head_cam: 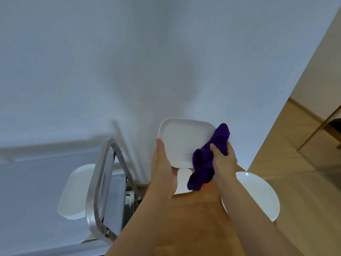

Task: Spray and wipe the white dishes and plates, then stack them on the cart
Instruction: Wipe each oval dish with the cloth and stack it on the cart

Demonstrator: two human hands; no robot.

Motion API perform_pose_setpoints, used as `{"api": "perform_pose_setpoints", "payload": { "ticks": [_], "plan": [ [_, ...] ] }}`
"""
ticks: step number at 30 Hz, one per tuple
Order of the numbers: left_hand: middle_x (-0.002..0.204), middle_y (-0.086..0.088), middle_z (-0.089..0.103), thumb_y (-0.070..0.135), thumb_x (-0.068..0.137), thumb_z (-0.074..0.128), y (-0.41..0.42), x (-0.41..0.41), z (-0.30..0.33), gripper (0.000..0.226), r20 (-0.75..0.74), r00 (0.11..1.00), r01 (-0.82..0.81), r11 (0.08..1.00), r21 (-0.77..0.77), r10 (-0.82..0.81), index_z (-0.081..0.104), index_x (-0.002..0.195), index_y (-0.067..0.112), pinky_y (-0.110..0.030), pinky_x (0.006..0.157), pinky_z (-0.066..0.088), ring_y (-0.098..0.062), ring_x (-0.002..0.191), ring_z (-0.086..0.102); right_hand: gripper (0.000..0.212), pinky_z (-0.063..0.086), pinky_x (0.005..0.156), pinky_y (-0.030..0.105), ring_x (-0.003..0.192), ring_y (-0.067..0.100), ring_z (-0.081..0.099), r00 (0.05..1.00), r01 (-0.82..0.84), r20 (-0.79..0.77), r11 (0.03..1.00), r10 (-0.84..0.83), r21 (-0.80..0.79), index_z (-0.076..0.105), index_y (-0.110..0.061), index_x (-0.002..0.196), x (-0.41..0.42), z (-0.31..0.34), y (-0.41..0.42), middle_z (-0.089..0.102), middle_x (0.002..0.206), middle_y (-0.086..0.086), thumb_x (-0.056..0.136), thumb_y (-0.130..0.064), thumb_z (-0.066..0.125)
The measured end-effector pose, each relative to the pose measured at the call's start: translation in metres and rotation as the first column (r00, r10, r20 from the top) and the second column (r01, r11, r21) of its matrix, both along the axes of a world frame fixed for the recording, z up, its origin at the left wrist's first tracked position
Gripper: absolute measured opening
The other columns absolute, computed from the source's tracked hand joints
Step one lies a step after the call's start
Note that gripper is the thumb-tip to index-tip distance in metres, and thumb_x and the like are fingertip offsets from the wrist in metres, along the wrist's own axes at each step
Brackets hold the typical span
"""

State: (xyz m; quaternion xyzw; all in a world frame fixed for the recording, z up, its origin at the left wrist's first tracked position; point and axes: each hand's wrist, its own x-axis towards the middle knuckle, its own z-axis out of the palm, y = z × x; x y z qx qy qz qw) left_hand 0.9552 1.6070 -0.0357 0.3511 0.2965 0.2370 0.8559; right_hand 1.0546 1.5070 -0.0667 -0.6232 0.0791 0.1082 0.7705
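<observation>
My left hand [163, 163] grips the near left edge of a white rectangular dish [182, 141], held up tilted in front of the wall. My right hand [224, 157] holds a purple cloth [204, 163] bunched against the dish's lower right corner. Under my arms on the wooden table [199, 218] lie a round white plate [258, 194] at the right and another white dish [183, 179], mostly hidden by my hands. At the left a white rectangular dish [73, 193] sits on the cart behind its metal handle [99, 182].
A white wall fills the upper view. A wooden floor runs along the right, with wooden furniture legs [321, 130] at the far right edge. The cart's metal frame stands close to the table's left side.
</observation>
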Motion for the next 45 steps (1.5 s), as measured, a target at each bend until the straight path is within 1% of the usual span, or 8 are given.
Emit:
{"api": "perform_pose_setpoints", "payload": {
  "ticks": [4,8,15,20,27,34,40,45],
  "plan": [
    [0.108,-0.018,0.069,0.061,0.065,0.06,0.037,-0.009,0.011,0.075,-0.039,0.962,0.268,0.961,-0.07,-0.271,0.063,0.114,0.005,-0.044,0.069,0.058,-0.033,0.09,0.07,0.055,0.052,0.089,0.034,0.104,0.014,0.059,0.972,-0.16,0.151,0.978,0.179,-0.131,0.046,-0.027,0.136,0.022,0.011,-0.024,0.058,0.124,-0.005,0.085,-0.016,0.066],
    [0.076,-0.011,0.069,0.039,0.086,0.061,0.059,-0.002,0.025,0.04,-0.352,0.825,0.489,0.87,0.057,-0.441,0.063,0.105,0.005,-0.031,0.055,0.055,-0.024,0.063,0.067,0.056,0.051,0.069,0.013,0.095,-0.001,0.057,0.861,-0.326,0.275,0.879,0.428,-0.348,0.046,-0.03,0.135,0.028,0.026,-0.024,0.056,0.109,-0.025,0.084,-0.016,0.066],
    [0.085,-0.005,0.072,0.036,0.097,0.051,0.039,0.008,0.016,0.03,-0.465,0.864,0.398,0.828,0.395,-0.193,0.069,0.09,0.014,-0.039,0.078,0.055,-0.024,0.081,0.068,0.057,0.047,0.092,0.029,0.112,0.011,0.052,0.938,-0.188,0.242,0.952,0.246,-0.24,0.039,-0.031,0.14,0.005,0.015,-0.006,0.052,0.131,-0.01,0.088,-0.023,0.061],
    [0.068,0.003,0.067,0.035,0.1,0.044,0.029,0.012,0.017,0.033,-0.325,0.946,0.147,0.888,0.436,0.003,0.063,0.079,0.017,-0.028,0.06,0.054,-0.014,0.067,0.063,0.059,0.044,0.099,0.034,0.116,0.012,0.052,0.915,-0.238,0.246,0.92,0.32,-0.311,0.033,-0.038,0.142,-0.035,0.006,0.004,0.053,0.129,-0.013,0.089,-0.028,0.058],
    [0.114,0.006,0.064,0.029,0.101,0.042,0.012,0.016,0.005,0.031,-0.169,0.966,-0.084,0.855,0.511,0.195,0.058,0.124,0.017,-0.026,0.092,0.049,-0.009,0.105,0.061,0.058,0.037,0.099,0.032,0.129,0.021,0.035,0.928,-0.21,0.191,0.872,0.32,-0.443,0.021,-0.033,0.146,-0.077,-0.006,0.016,0.022,0.146,-0.001,0.095,-0.04,0.046],
    [0.096,0.01,0.067,0.027,0.103,0.036,-0.001,0.005,-0.007,0.027,-0.133,0.978,-0.045,0.783,0.621,0.162,0.062,0.111,0.024,-0.008,0.066,0.049,0.003,0.082,0.063,0.058,0.008,0.116,0.042,0.144,0.026,-0.007,0.869,-0.067,0.264,0.627,0.419,-0.776,0.017,-0.025,0.149,-0.046,0.005,0.012,-0.011,0.156,0.011,0.097,-0.046,0.033],
    [0.078,0.02,0.067,0.028,0.102,0.039,-0.01,0.003,-0.005,0.025,-0.136,0.989,0.062,0.693,0.718,0.053,0.06,0.092,0.039,-0.008,0.059,0.046,0.008,0.071,0.061,0.06,-0.003,0.113,0.032,0.144,0.022,-0.012,0.805,-0.006,0.385,0.654,0.452,-0.756,0.006,-0.019,0.15,-0.018,0.028,0.027,-0.012,0.157,0.01,0.099,-0.041,0.029],
    [0.087,0.005,0.072,0.027,0.102,0.04,-0.002,0.016,0.002,0.027,-0.125,0.991,0.042,0.762,0.647,0.051,0.065,0.093,0.027,-0.024,0.078,0.053,-0.009,0.085,0.067,0.059,-0.008,0.113,0.022,0.138,0.002,-0.015,0.632,-0.112,0.458,0.658,0.625,-0.744,-0.004,-0.01,0.149,-0.04,0.023,0.044,-0.007,0.158,0.004,0.101,-0.033,0.023]
  ]
}}
